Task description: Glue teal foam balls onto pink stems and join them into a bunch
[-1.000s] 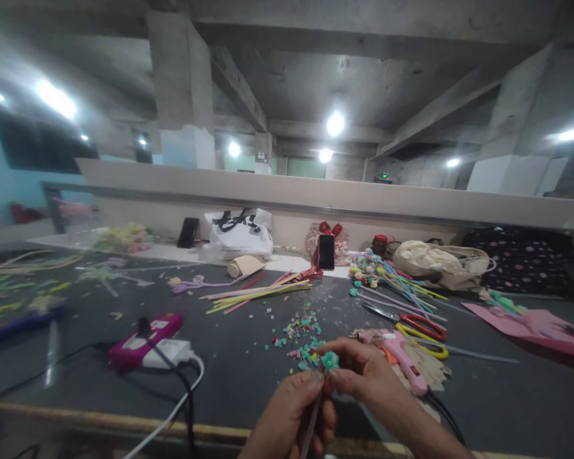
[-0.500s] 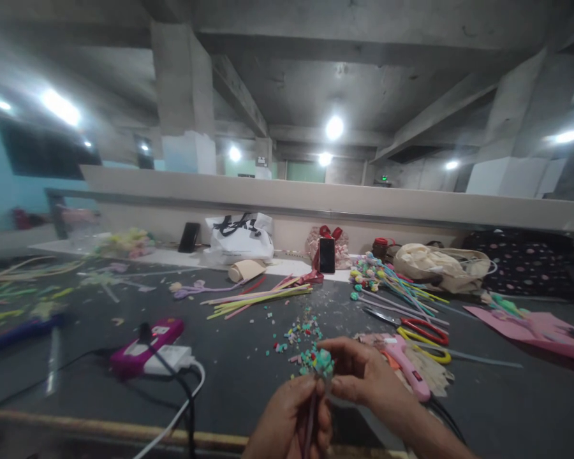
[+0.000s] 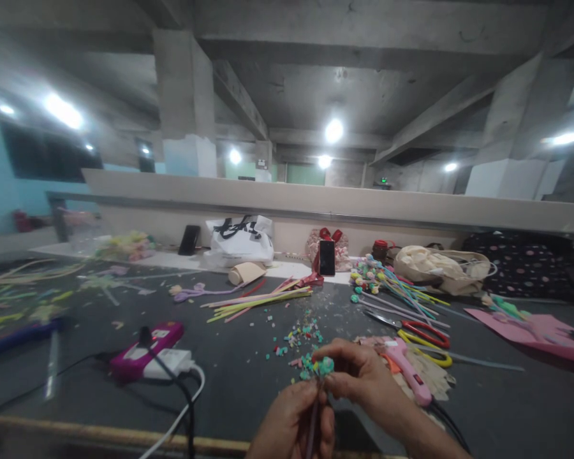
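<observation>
Low in the middle of the head view, my left hand (image 3: pixel 291 417) is closed around a thin pale purple stem (image 3: pixel 312 421), held roughly upright. A rounded cluster of small teal bits (image 3: pixel 326 365) tops this stem. My right hand (image 3: pixel 363 376) curls in from the right, its thumb and index finger touching the cluster on either side. Loose teal, red, yellow and white bits (image 3: pixel 307 333) lie scattered on the dark table just beyond my hands. The fingers partly cover the join of stem and cluster.
A pink glue gun (image 3: pixel 409 370) lies right of my hands, near red-and-yellow-handled scissors (image 3: pixel 423 336). Finished-looking stems with bright heads (image 3: pixel 370 274) are piled behind. Pastel sticks (image 3: pixel 258 299) lie ahead; a magenta power strip (image 3: pixel 148 350) with cables sits left. A phone (image 3: pixel 326 257) stands at the back.
My right index finger has shifted slightly left and in against the teal cluster. My left hand still grips the stem in almost the same place.
</observation>
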A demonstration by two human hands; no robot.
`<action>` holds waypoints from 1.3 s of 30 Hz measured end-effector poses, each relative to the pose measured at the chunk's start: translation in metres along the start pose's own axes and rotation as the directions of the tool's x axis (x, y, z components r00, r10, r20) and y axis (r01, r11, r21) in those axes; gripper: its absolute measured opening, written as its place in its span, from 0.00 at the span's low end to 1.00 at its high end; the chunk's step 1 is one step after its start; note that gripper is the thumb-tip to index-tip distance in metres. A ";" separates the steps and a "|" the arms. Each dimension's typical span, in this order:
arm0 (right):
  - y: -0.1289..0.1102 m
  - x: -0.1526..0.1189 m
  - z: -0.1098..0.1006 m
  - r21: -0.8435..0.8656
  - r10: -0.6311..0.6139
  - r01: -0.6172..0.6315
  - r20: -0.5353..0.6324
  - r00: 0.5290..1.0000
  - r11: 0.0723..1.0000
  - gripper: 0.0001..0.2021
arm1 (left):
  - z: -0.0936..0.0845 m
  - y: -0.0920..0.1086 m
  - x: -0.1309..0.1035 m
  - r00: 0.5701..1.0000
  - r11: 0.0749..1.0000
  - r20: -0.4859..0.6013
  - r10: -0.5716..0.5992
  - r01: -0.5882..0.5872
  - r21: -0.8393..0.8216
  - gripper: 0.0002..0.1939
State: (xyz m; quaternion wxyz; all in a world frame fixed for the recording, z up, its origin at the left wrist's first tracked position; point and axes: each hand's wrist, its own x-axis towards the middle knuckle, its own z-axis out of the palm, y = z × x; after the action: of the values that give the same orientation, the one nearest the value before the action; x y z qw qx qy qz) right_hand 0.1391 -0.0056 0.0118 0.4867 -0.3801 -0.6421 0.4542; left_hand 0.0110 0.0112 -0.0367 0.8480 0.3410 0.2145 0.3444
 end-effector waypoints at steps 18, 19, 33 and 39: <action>0.003 -0.005 -0.010 -0.065 0.000 -0.002 -0.033 0.999 0.998 0.14 | 0.008 0.012 -0.009 0.999 0.993 -0.020 0.045 -0.047 -0.109 0.08; 0.005 -0.003 -0.009 -0.045 -0.002 0.001 -0.027 1.000 0.999 0.15 | 0.010 0.012 -0.010 0.999 0.994 -0.041 0.034 -0.039 -0.104 0.08; 0.004 0.005 -0.001 -0.099 -0.054 0.053 -0.015 0.998 0.994 0.13 | 0.008 0.010 -0.008 0.998 0.999 -0.062 -0.032 0.030 -0.037 0.10; 0.004 0.005 -0.001 -0.096 -0.053 0.050 -0.031 0.998 0.994 0.12 | 0.014 0.015 -0.013 0.986 1.000 -0.164 -0.006 0.011 0.027 0.11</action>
State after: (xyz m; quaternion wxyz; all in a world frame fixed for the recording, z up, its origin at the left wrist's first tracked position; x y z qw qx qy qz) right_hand 0.1392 0.0003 0.0096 0.4901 -0.3937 -0.6646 0.4038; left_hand 0.0045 0.0039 -0.0144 0.8241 0.3225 0.2896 0.3647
